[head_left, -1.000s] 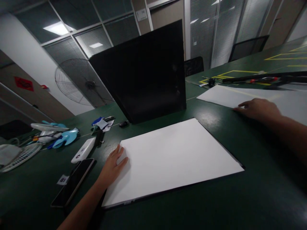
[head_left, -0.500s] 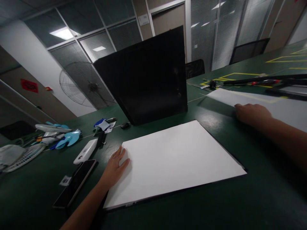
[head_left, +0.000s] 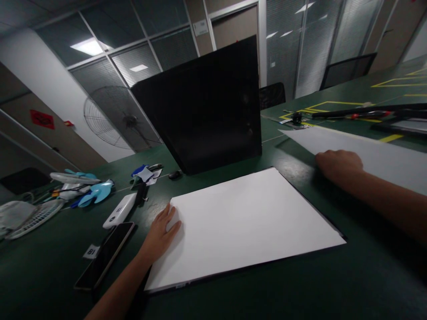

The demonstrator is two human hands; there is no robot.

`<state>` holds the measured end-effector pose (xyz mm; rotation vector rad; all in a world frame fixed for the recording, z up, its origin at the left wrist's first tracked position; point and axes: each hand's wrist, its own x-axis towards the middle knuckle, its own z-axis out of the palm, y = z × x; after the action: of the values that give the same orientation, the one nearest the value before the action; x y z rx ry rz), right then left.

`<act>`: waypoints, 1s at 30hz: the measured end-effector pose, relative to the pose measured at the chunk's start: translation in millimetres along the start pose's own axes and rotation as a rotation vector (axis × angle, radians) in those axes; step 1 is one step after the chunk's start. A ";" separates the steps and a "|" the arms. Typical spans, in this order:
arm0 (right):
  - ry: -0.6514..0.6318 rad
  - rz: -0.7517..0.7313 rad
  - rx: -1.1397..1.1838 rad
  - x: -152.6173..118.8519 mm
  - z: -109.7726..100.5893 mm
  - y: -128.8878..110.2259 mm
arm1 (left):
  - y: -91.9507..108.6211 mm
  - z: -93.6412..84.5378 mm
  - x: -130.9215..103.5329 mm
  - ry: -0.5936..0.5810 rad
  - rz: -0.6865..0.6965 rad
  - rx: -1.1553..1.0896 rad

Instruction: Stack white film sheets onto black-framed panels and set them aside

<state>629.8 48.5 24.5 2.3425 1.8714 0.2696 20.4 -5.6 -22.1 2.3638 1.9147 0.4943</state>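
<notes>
A white rectangular sheet (head_left: 243, 226) lies flat on the green table, with a thin black edge showing beneath it. My left hand (head_left: 162, 233) rests on its left end, fingers stretched out over the surface. At the right, my right hand (head_left: 340, 164) is closed on the near edge of another white sheet (head_left: 373, 151), which is held above the table and runs out of the picture. The fingertips of that hand are hidden by its back. Behind the flat sheet, a large black panel (head_left: 207, 111) stands upright, leaning a little.
To the left are a smartphone (head_left: 105, 255), a white numbered device (head_left: 120, 211) and a small black object (head_left: 174, 174). Blue and white fan parts (head_left: 95, 193) lie farther left. Black rods (head_left: 370, 112) and yellow tape lines (head_left: 328, 103) are at the back right.
My right hand has moved left and slightly toward me, carrying the held sheet with it. A yellow tape strip now shows past the sheet's far edge. My left hand stays put.
</notes>
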 end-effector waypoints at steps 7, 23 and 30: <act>0.129 -0.414 0.018 -15.3 0.0 -41.3 | 2.2 -0.7 -0.3 0.012 -0.001 -0.015; 0.310 -0.015 0.700 -23.6 -18.4 -33.9 | -1.6 2.1 -2.0 0.011 -0.007 -0.009; 0.689 -0.042 1.205 -52.8 -36.2 -64.0 | -1.0 1.6 -1.8 0.023 -0.009 -0.025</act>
<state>549.6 10.9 43.2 3.1686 3.0037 -0.1642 19.5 -6.9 -24.3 2.3436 1.9165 0.5432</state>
